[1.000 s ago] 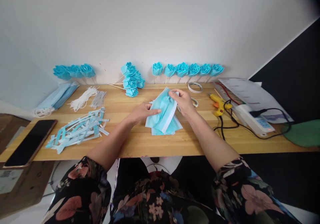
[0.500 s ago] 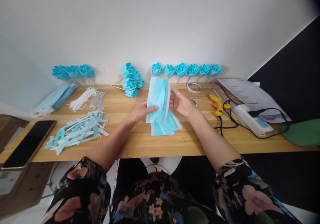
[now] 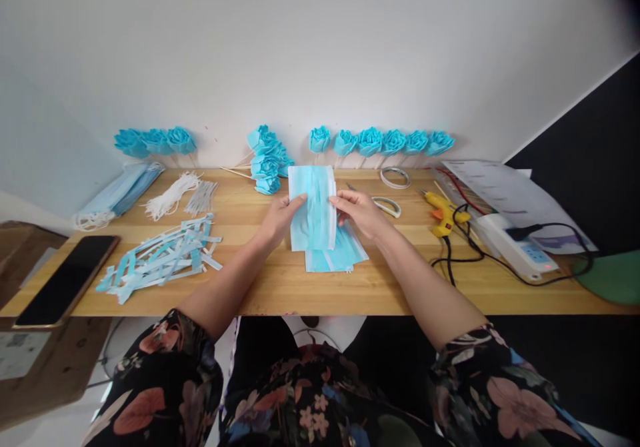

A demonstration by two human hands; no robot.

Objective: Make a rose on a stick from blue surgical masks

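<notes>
Between my hands a blue face mask (image 3: 314, 207) without ear loops stands lengthwise, raised above the table. My left hand (image 3: 281, 219) pinches its left edge, thumb in front. On the opposite edge my right hand (image 3: 361, 212) grips it between thumb and fingers. Whether it is one layer or several, I cannot tell. Below it more blue mask pieces (image 3: 345, 254) lie fanned on the wooden table (image 3: 265, 294), partly hidden by the held one. Behind my right hand are scissors (image 3: 388, 206), their blades partly covered.
Blue mask flowers on sticks (image 3: 370, 142) line the wall, with a pile of them (image 3: 267, 160) mid-table. Cut strips (image 3: 165, 255), white ear loops (image 3: 173, 195), whole masks (image 3: 120, 190) and a phone (image 3: 65, 280) lie left. Right are a tape roll (image 3: 395, 178), glue gun (image 3: 443, 212) and power strip (image 3: 520, 246).
My right hand has closed on the mask's right edge, where its fingers were loose before. The mask now stands straighter and flatter, and my left grip is higher. The view has shifted slightly.
</notes>
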